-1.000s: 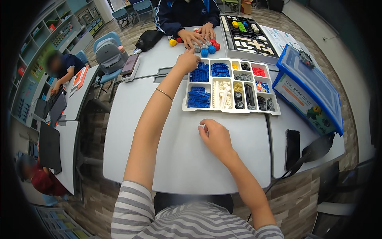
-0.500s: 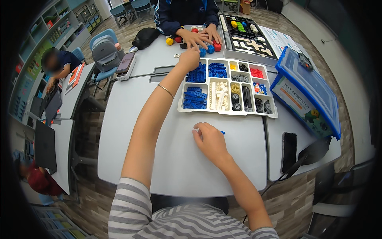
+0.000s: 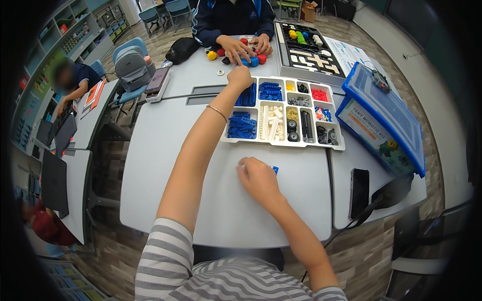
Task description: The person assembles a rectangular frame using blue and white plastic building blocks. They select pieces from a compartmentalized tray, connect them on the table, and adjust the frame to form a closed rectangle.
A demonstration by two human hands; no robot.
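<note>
The right hand [image 3: 257, 176] rests curled on the grey table [image 3: 170, 150], covering small pieces beside a blue piece [image 3: 275, 170]. The left hand [image 3: 239, 77], closed loosely, reaches to the far edge of the white sorting tray [image 3: 281, 142] holding blue bricks [image 3: 242, 125]. Across the table, another person's hands [image 3: 246, 48] work on coloured parts.

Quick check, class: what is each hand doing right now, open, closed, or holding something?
Left hand: closed, at the sorting tray's far corner; contents cannot be told.
Right hand: fingers curled, resting on small blue piece.

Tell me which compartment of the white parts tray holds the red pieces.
The red pieces sit in the far right compartment of the white parts tray, next to the blue bin; the others hold blue, white, grey or black parts.
</note>
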